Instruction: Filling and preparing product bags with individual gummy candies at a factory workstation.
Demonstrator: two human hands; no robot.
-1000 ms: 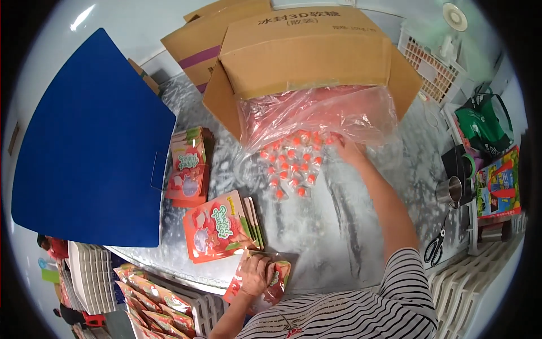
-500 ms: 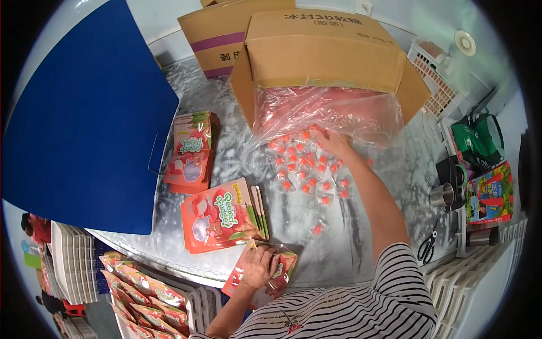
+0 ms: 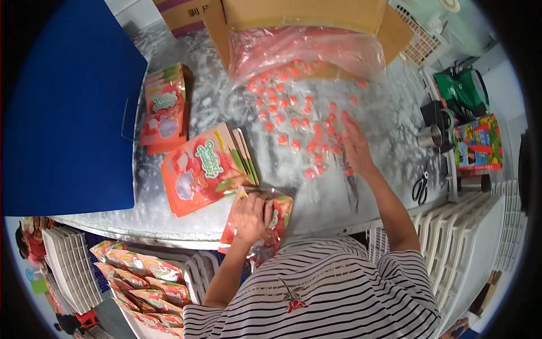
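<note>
My left hand (image 3: 252,217) is closed on a red candy pouch (image 3: 276,217) at the table's near edge, its fingers bent over the upper part. My right hand (image 3: 357,144) lies at the right side of a spread of small red candies (image 3: 305,122) in clear wrappers. Its fingers are stretched out, slightly blurred, and touch the nearest candies. A stack of flat red pouches (image 3: 197,172) lies just beyond my left hand. Farther back on the left is a second pouch stack (image 3: 165,113).
A cardboard box (image 3: 333,14) with a clear plastic liner (image 3: 305,48) opens toward the candies. A blue panel (image 3: 68,124) stands at left. Filled pouches (image 3: 149,271) fill a crate at lower left. Scissors (image 3: 420,187), a metal cup (image 3: 430,136) and stacked white crates (image 3: 451,243) line the right.
My right hand has come from the box opening toward me, and candies have shifted nearer with it. My left hand still holds the pouch. The view has tilted downward.
</note>
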